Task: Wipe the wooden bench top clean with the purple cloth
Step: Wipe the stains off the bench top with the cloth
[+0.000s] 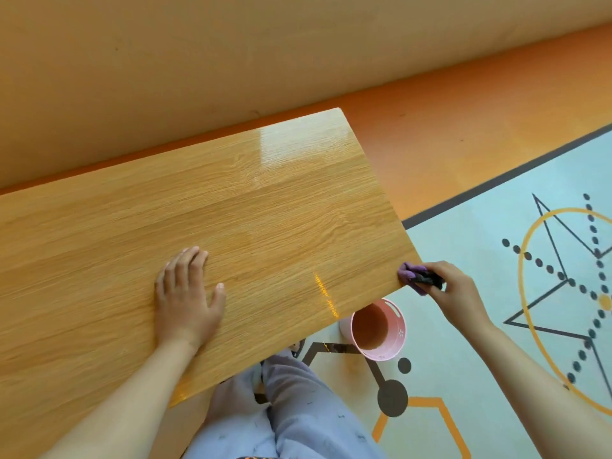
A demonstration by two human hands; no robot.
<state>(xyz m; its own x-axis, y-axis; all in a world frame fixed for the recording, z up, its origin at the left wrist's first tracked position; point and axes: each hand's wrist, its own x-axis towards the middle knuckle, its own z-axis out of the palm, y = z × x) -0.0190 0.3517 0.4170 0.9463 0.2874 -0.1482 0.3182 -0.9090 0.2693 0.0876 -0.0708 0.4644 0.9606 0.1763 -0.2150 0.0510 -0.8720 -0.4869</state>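
My right hand (453, 293) pinches the bunched purple cloth (412, 272) against the bench top (231, 210) at its right end edge, so the unwiped board stretches lengthwise leftward, where my left hand (185, 296) lies flat, fingers spread.

bench (231, 207): wood grain, glossy, smooth, with bright reflections
purple cloth (410, 271): soft fabric, matt, crumpled
pink bucket (395, 351): plastic, smooth
rug (480, 293): printed, matt
trousers (298, 409): light cloth
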